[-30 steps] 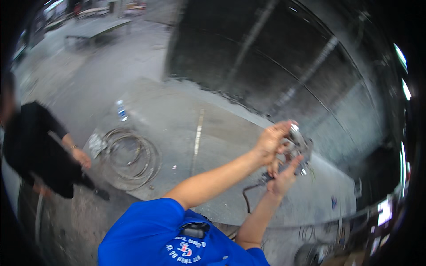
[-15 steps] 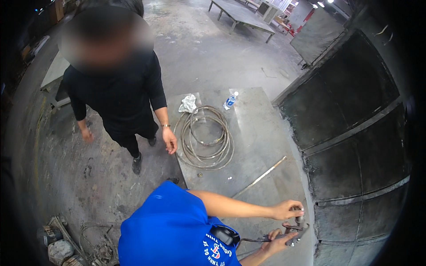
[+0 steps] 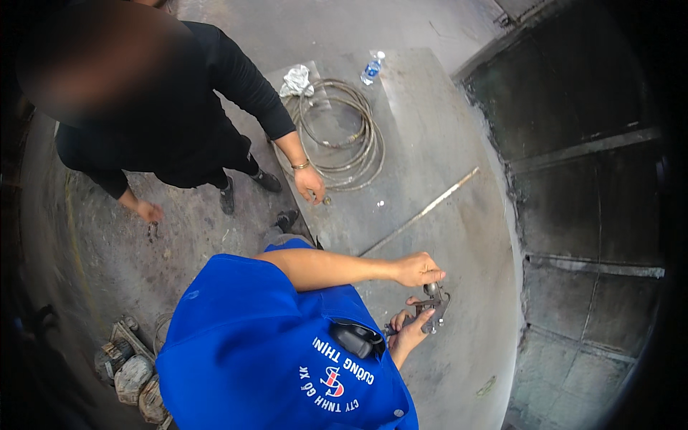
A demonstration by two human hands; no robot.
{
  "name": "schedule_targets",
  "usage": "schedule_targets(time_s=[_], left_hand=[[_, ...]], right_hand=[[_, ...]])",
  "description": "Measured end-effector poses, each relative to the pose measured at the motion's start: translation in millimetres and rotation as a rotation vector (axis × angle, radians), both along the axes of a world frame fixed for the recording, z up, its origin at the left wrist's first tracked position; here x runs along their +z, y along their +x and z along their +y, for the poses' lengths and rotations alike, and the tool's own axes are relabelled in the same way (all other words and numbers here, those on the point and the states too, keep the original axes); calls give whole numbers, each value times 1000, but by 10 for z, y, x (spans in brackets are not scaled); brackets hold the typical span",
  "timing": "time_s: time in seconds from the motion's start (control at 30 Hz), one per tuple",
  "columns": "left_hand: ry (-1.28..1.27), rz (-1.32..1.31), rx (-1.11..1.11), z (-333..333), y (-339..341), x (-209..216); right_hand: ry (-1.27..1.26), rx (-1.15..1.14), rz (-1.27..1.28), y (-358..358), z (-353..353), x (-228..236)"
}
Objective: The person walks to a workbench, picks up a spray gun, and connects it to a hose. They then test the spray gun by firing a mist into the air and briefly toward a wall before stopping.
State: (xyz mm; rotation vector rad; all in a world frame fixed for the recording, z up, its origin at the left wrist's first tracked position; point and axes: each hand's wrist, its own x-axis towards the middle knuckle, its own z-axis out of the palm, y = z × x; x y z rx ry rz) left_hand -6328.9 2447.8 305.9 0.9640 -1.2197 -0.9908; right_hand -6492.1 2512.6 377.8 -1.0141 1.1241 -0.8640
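While a wide grey platform (image 3: 444, 222) spreads below, a coiled hose (image 3: 370, 136) lies on its far part; above its near part is a metal tool (image 3: 435, 310), the right hand (image 3: 408, 328) wrapped round its body, the left hand (image 3: 416, 269) curled closed on its rounded top; beside the hose is a capped bottle (image 3: 371, 71), its fill unclear; a chest pocket (image 3: 369, 328) holds a black object (image 3: 352, 339)

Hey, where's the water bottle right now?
In the head view, the water bottle is near the top, slightly right of centre, above the coiled hose and right of the crumpled white wrap.
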Motion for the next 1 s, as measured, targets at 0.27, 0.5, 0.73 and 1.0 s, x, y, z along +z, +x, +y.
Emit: schedule_targets(time_s=[0.27,0.5,0.73,1.0], left_hand=[[396,-257,-411,-176,-75,-185],[245,-83,-458,-118,-215,-114],[7,-15,-438,-174,-240,-62],[-154,-180,-333,-200,-180,-31]], right_hand=[[-89,25,195,-344,66,-299],[-41,-100,74,-478,36,-266],[53,-140,-48,-488,-49,-173],[169,-128,-111,-626,-118,-188]])
